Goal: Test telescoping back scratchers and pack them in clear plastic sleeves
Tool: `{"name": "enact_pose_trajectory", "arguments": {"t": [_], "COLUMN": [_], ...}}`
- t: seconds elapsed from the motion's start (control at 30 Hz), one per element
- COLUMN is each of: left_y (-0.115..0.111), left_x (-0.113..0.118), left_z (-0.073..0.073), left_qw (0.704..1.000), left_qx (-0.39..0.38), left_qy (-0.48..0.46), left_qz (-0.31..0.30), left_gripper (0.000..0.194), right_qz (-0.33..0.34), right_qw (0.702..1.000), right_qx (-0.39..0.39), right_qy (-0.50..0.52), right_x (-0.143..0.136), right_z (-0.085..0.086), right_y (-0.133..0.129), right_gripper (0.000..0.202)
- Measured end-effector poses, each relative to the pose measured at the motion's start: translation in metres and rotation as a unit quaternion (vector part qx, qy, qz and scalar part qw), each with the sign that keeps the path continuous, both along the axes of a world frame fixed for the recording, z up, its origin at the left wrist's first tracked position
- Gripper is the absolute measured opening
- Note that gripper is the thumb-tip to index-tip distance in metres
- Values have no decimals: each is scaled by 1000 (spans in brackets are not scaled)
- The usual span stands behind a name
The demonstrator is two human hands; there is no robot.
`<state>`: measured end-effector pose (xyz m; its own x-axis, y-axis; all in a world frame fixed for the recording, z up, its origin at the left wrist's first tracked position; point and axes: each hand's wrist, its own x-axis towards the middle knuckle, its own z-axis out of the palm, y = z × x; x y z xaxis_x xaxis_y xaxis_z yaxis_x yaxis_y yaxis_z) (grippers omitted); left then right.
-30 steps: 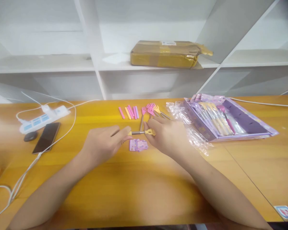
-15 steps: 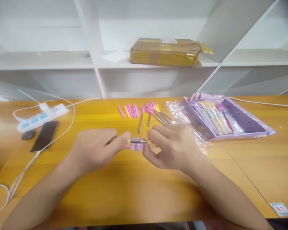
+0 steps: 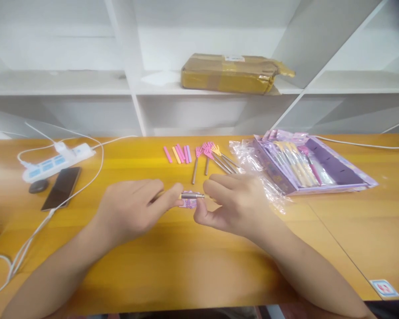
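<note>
Between my hands lies a back scratcher [image 3: 192, 195] with a short metal shaft, held level. My left hand [image 3: 134, 206] is closed on its yellow end, and my right hand [image 3: 237, 201] pinches the other end, where a little yellow shows. My fingers hide both ends. Behind the shaft, a purple printed piece [image 3: 189, 204] is partly visible. Farther back lie several pink and yellow hand-shaped scratcher heads on metal rods [image 3: 194, 172]. To their left are several pink, yellow and purple handle tubes [image 3: 167, 154].
A purple box [image 3: 342, 186] holding bagged scratchers stands at the right, beside crumpled clear plastic bags [image 3: 249, 155]. At the left are a power strip [image 3: 58, 164], a phone [image 3: 61, 188], a black object [image 3: 39, 186] and white cables. A taped parcel [image 3: 229, 75] sits on the shelf.
Both hands keep their grip on the back scratcher. My right thumb has shifted slightly to the left; the view has moved a little.
</note>
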<state>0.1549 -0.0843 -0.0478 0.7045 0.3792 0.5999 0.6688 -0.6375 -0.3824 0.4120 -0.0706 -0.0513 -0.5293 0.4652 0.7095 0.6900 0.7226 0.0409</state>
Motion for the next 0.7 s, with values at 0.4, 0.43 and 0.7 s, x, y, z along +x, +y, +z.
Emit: {"name": "enact_pose_trajectory", "arguments": {"t": [0.4,0.43,0.7], "left_y": [0,1,5], "left_x": [1,1,2], "left_z": [-1,-1,1], "left_qw": [1000,1000,1000], "left_qx": [-9,-10,6], "left_qy": [-2,-1,11], "left_qz": [0,0,13], "left_gripper": [19,19,13], "right_qz": [1,1,25], "right_qw": [1000,1000,999], "right_qx": [9,10,13], "right_qy": [14,14,15], "right_x": [0,0,0], "right_z": [-3,-3,1], "right_y": [2,2,8], "right_gripper": [25,25,29]}}
